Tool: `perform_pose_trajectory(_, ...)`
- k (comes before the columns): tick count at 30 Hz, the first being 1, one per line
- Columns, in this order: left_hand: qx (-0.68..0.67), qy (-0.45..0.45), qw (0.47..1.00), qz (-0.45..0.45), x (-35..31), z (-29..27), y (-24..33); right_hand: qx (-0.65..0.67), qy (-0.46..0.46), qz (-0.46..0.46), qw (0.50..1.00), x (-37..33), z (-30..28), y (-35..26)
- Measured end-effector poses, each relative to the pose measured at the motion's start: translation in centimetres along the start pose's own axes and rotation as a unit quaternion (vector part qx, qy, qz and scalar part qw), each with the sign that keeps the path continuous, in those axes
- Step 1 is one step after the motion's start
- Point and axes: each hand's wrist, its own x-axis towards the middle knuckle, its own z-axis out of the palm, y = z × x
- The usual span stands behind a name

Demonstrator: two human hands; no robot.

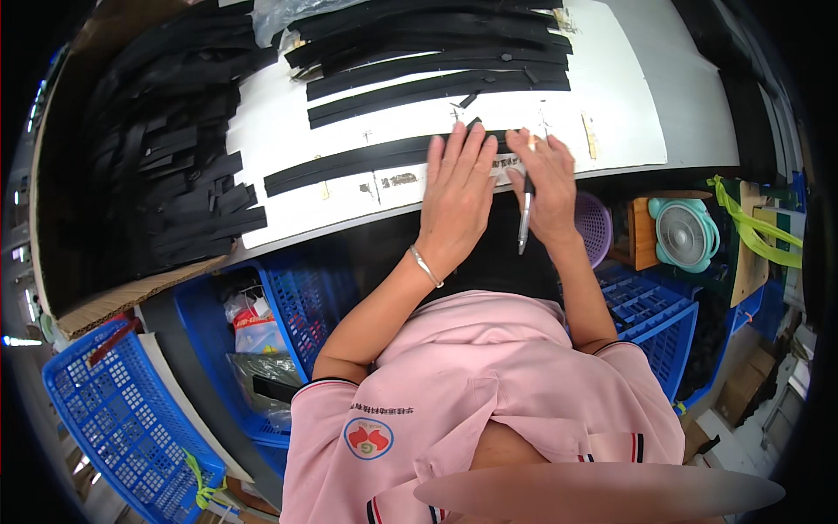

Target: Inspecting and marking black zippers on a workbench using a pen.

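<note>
A long black fabric strip point(349, 165) lies along the near part of a white board point(615, 100) marked with short lines. My left hand point(458, 188) rests flat across the strip's right half, fingers stretched out and side by side. Close to its right, my right hand point(552, 183) has a silver and black pen point(525, 218) tucked between thumb and fingers, its back end pointing toward me. The fingertips of this hand reach the strip's right end. Beyond both hands, more black strips point(436, 85) lie in rows, with small black scraps on them.
A cardboard box point(140, 293) heaped with black strips point(166, 175) stands at the left. Blue plastic baskets point(118, 406) sit below the table. To the right are a purple basket point(592, 229), a small turquoise fan point(683, 236) and a blue crate point(650, 306). Clear plastic point(301, 17) lies at the far edge.
</note>
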Motion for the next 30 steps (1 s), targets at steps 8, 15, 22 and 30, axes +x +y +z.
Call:
perform_pose_trajectory(8, 0.085, -0.034, 0.993, -0.071, -2.6, -2.8, -1.3, -0.104, 0.011, 0.045, 0.993, -1.8, -3.6, 5.6)
perform_pose_trajectory(15, 0.151, 0.02, 0.982, -0.113, -3.1, -5.6, -4.4, -0.065, 0.046, 0.059, 0.995, -2.8, -3.7, 7.7)
perform_pose_trajectory(22, 0.127, -0.017, 0.979, -0.161, -5.5, -6.6, -4.1, -0.079, 0.028, 0.053, 0.995, -2.5, -4.0, 7.6)
perform_pose_trajectory(30, 0.163, 0.011, 0.968, -0.19, -7.4, -8.2, -4.9, -0.014, 0.01, 0.115, 0.993, -1.2, -4.9, 6.7)
